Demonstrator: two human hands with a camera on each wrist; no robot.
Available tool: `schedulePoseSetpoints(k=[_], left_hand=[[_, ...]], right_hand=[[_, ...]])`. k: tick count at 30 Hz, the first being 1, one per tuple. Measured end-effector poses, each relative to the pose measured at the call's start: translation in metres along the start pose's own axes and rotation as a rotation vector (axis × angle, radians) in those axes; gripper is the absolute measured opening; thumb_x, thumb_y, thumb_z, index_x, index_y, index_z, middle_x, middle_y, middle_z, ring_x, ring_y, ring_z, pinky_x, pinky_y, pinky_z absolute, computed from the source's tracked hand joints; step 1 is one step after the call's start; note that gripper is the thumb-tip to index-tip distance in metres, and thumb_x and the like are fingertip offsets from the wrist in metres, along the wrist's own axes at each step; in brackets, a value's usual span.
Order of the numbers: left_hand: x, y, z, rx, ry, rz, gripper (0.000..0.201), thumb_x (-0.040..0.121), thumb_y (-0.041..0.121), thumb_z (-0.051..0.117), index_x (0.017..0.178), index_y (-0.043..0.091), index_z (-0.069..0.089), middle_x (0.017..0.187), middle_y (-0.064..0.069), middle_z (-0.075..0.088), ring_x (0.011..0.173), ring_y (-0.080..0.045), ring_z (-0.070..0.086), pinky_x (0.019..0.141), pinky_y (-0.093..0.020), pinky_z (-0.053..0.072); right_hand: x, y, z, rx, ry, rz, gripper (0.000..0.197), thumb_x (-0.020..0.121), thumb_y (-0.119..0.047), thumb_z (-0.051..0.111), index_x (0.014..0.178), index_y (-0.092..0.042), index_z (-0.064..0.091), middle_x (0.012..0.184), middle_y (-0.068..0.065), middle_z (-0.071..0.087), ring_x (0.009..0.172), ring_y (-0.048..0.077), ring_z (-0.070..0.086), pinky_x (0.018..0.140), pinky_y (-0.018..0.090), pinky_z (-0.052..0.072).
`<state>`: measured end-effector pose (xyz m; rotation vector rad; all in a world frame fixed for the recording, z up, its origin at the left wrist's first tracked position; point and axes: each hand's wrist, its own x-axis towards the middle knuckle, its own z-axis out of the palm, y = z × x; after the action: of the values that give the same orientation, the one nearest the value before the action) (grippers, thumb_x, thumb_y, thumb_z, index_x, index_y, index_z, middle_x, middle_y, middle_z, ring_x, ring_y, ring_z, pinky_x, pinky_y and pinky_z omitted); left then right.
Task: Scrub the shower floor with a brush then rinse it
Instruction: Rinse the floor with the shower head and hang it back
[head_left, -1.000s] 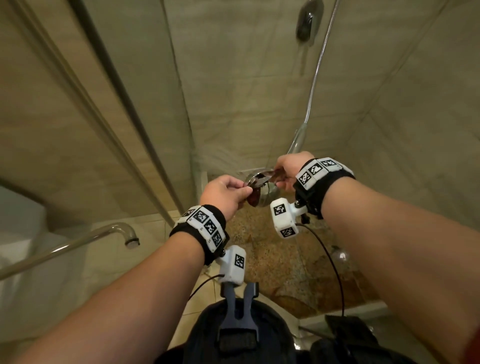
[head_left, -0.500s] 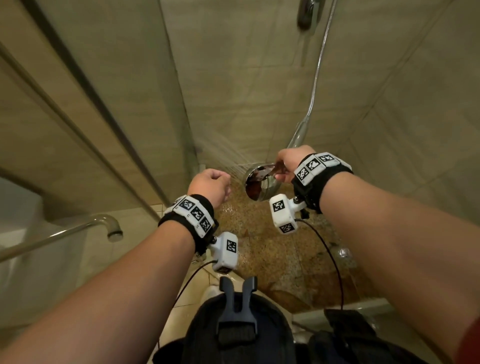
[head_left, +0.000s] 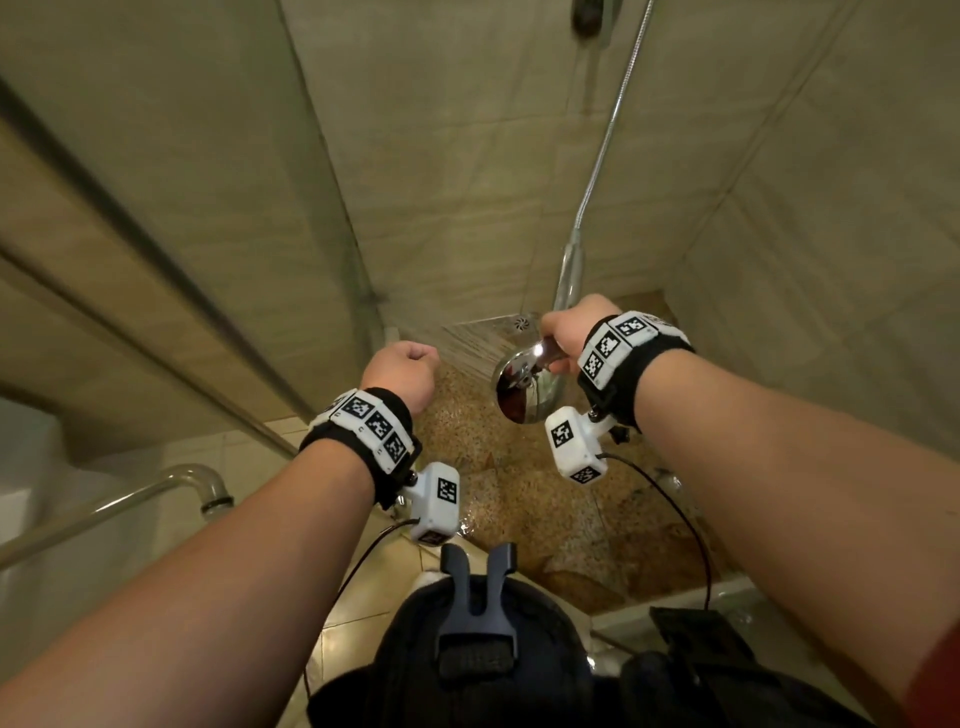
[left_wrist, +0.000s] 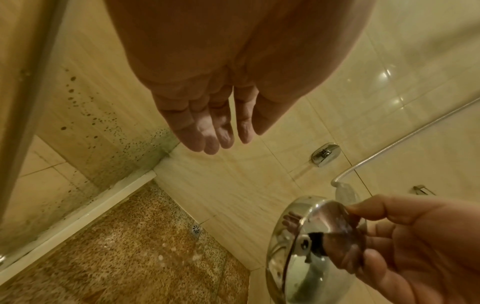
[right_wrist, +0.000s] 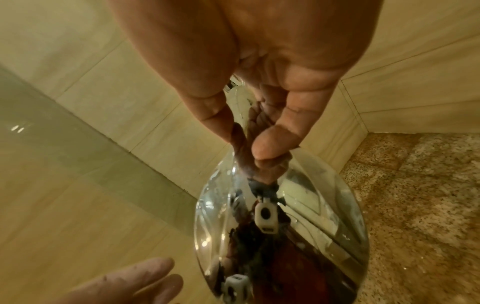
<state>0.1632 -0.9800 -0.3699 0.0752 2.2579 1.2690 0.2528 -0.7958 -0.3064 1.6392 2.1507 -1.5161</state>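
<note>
My right hand (head_left: 569, 327) grips the handle of a chrome shower head (head_left: 524, 389), with thumb and fingers wrapped round its neck (right_wrist: 259, 148). The head's face points away to the left, and water streaks from it toward the far corner. Below lies the speckled brown shower floor (head_left: 545, 499), wet, with a small drain (head_left: 521, 323) at the far wall. My left hand (head_left: 402, 371) hangs free to the left of the head, holding nothing; the left wrist view shows its fingers (left_wrist: 207, 127) relaxed and nearly straight. No brush is in view.
A metal hose (head_left: 608, 140) runs up the tiled back wall to a chrome valve (left_wrist: 326, 154). The glass door with its bar handle (head_left: 130, 499) stands at left. Dark mould spots (left_wrist: 78, 102) dot the left wall above a white kerb (left_wrist: 91, 205).
My left hand has let go of the shower head and drawn away to the left. Water now sprays from the head, which my right hand still holds.
</note>
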Motion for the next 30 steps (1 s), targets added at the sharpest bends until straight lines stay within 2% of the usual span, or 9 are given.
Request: schedulePoseSetpoints(k=[3, 5, 7, 9, 11, 15, 21, 26, 30], left_hand=[[0.005, -0.001, 0.003, 0.014, -0.014, 0.001, 0.016, 0.097, 0.025, 0.061, 0.082, 0.026, 0.068, 0.083, 0.003, 0.069, 0.087, -0.025, 0.068, 0.09, -0.047, 0.059], [0.008, -0.002, 0.006, 0.024, -0.021, 0.002, 0.016, 0.098, 0.026, 0.061, 0.083, 0.027, 0.067, 0.082, 0.003, 0.069, 0.082, -0.023, 0.066, 0.089, -0.047, 0.059], [0.01, -0.002, 0.007, 0.033, -0.033, 0.0, 0.016, 0.099, 0.026, 0.06, 0.084, 0.029, 0.067, 0.08, 0.003, 0.068, 0.077, -0.021, 0.064, 0.087, -0.047, 0.06], [0.012, -0.002, 0.01, 0.042, -0.043, 0.004, 0.018, 0.099, 0.024, 0.059, 0.084, 0.03, 0.067, 0.077, 0.004, 0.067, 0.073, -0.02, 0.063, 0.082, -0.045, 0.059], [0.014, -0.001, 0.012, 0.048, -0.045, 0.005, 0.019, 0.1, 0.024, 0.058, 0.084, 0.03, 0.067, 0.077, 0.004, 0.067, 0.073, -0.02, 0.062, 0.079, -0.043, 0.06], [0.019, 0.001, 0.016, 0.06, -0.066, 0.014, 0.021, 0.1, 0.023, 0.057, 0.083, 0.03, 0.067, 0.08, 0.005, 0.067, 0.074, -0.019, 0.063, 0.082, -0.043, 0.059], [0.023, 0.001, 0.026, 0.071, -0.091, 0.024, 0.02, 0.1, 0.026, 0.057, 0.084, 0.03, 0.068, 0.084, 0.005, 0.069, 0.077, -0.019, 0.064, 0.087, -0.044, 0.06], [0.023, 0.004, 0.035, 0.08, -0.124, 0.022, 0.019, 0.1, 0.026, 0.059, 0.085, 0.028, 0.069, 0.082, 0.003, 0.07, 0.075, -0.02, 0.065, 0.086, -0.043, 0.061], [0.024, 0.007, 0.045, 0.089, -0.143, 0.03, 0.017, 0.098, 0.028, 0.061, 0.083, 0.027, 0.071, 0.081, 0.003, 0.072, 0.077, -0.021, 0.067, 0.085, -0.042, 0.061]], right_hand=[[0.001, 0.004, -0.002, -0.111, -0.009, -0.028, 0.014, 0.093, -0.015, 0.065, 0.093, -0.002, 0.061, 0.08, 0.015, 0.07, 0.064, 0.026, 0.073, 0.062, 0.037, 0.063], [0.002, 0.007, -0.004, -0.192, -0.02, -0.048, 0.018, 0.094, -0.021, 0.065, 0.089, -0.005, 0.059, 0.08, 0.013, 0.069, 0.056, 0.023, 0.07, 0.047, 0.028, 0.056], [0.005, 0.01, -0.004, -0.263, -0.038, -0.07, 0.021, 0.095, -0.024, 0.064, 0.092, -0.004, 0.061, 0.078, 0.012, 0.071, 0.052, 0.022, 0.069, 0.043, 0.025, 0.052], [0.006, 0.014, -0.005, -0.316, -0.061, -0.082, 0.024, 0.096, -0.026, 0.062, 0.096, -0.002, 0.063, 0.078, 0.013, 0.072, 0.055, 0.023, 0.071, 0.046, 0.028, 0.056], [0.008, 0.017, -0.006, -0.356, -0.072, -0.099, 0.026, 0.096, -0.027, 0.063, 0.099, -0.001, 0.062, 0.081, 0.014, 0.072, 0.066, 0.028, 0.074, 0.061, 0.039, 0.063], [0.012, 0.024, -0.009, -0.463, -0.08, -0.133, 0.027, 0.094, -0.029, 0.063, 0.105, -0.004, 0.063, 0.09, 0.013, 0.072, 0.081, 0.03, 0.073, 0.079, 0.046, 0.062], [0.021, 0.038, -0.021, -0.607, -0.077, -0.141, 0.026, 0.092, -0.03, 0.066, 0.103, -0.006, 0.064, 0.085, 0.009, 0.069, 0.077, 0.027, 0.07, 0.074, 0.042, 0.062], [0.027, 0.056, -0.038, -0.744, -0.063, -0.121, 0.021, 0.093, -0.028, 0.065, 0.097, -0.007, 0.063, 0.08, 0.006, 0.065, 0.07, 0.02, 0.065, 0.057, 0.03, 0.052], [0.03, 0.07, -0.055, -0.82, -0.015, -0.073, 0.021, 0.091, -0.027, 0.068, 0.095, -0.008, 0.063, 0.08, 0.006, 0.065, 0.071, 0.022, 0.066, 0.061, 0.031, 0.054]])
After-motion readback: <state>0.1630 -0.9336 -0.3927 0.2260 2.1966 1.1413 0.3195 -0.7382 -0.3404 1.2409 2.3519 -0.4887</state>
